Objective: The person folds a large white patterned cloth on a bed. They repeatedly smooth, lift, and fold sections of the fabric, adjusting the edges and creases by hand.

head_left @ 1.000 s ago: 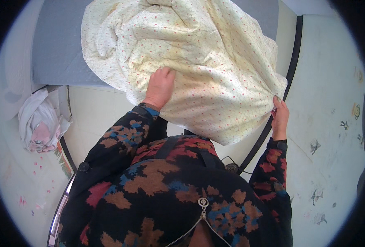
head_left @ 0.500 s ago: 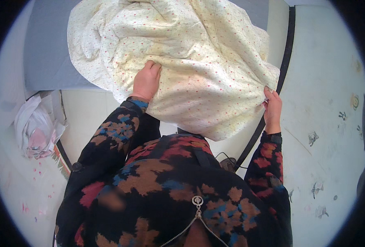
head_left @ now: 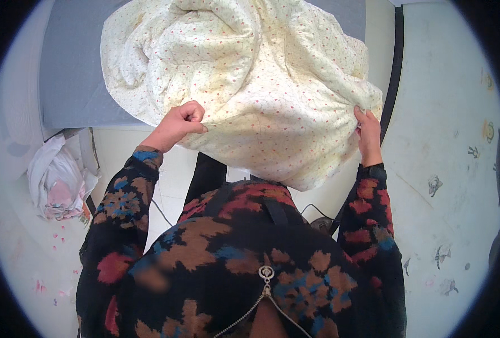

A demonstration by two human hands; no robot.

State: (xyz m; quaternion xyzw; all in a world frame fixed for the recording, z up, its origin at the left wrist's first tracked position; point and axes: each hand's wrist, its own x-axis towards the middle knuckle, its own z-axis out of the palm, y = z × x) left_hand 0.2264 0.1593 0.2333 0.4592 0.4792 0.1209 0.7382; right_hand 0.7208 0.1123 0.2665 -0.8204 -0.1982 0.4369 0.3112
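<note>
A cream quilt with small red dots lies bunched over a grey surface, and its near part hangs over the edge toward my body. My left hand is closed on the quilt's left near edge, thumb and fingers pinched together. At the right side, my right hand grips the quilt's right edge, its thumb on top and the fingers partly hidden behind the cloth. Between my hands the near part of the quilt is stretched across, while thick folds pile up on the far side.
To the left sits a white plastic bag with something pink in it. A dark band runs along the right, beside a pale surface with small drawings. Below the quilt, a thin dark cable lies near a brownish object.
My left hand has moved left and slightly nearer, from the quilt's face to its edge. The right hand has shifted slightly up. The cloth's near part is flatter between them.
</note>
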